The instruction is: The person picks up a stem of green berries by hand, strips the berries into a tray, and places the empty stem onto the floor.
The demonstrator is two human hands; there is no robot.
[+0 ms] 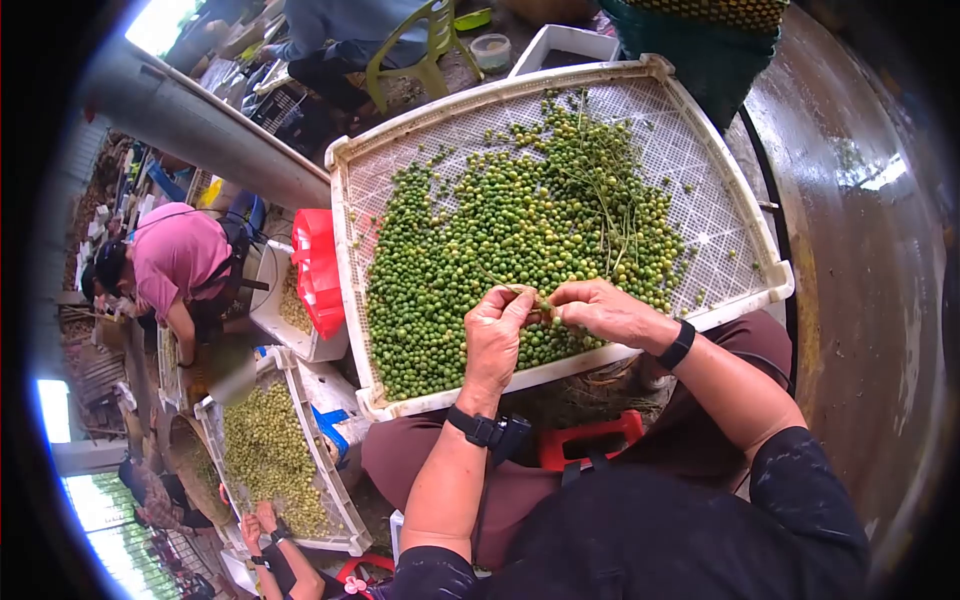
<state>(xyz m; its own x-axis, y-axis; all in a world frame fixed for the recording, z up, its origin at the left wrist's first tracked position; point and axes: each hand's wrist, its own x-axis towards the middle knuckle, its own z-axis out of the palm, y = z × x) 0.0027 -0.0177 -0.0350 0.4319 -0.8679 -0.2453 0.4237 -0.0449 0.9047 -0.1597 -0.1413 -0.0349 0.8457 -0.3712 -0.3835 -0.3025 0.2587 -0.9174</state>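
Note:
Many small round green and yellowish fruits [470, 240] lie spread over a white mesh tray [700, 240], which rests at lap height. Over the tray's near part, my left hand [495, 330] pinches a thin stem [497, 281] between thumb and fingers. Close beside it on the right, my right hand [600, 312] is closed at the same stem, its fingertips almost touching the left ones. Small bits at the fingertips are too tiny to make out. A heap of thin green stems [605, 185] lies among the fruits at the tray's back right.
At left, a person in pink [180, 250] bends beside containers. Another person's hands [258, 522] are at a second tray [345, 510] of paler fruits. A red bag [315, 270] touches my tray's left side. Behind stand a green chair [437, 50] and a white box [560, 42].

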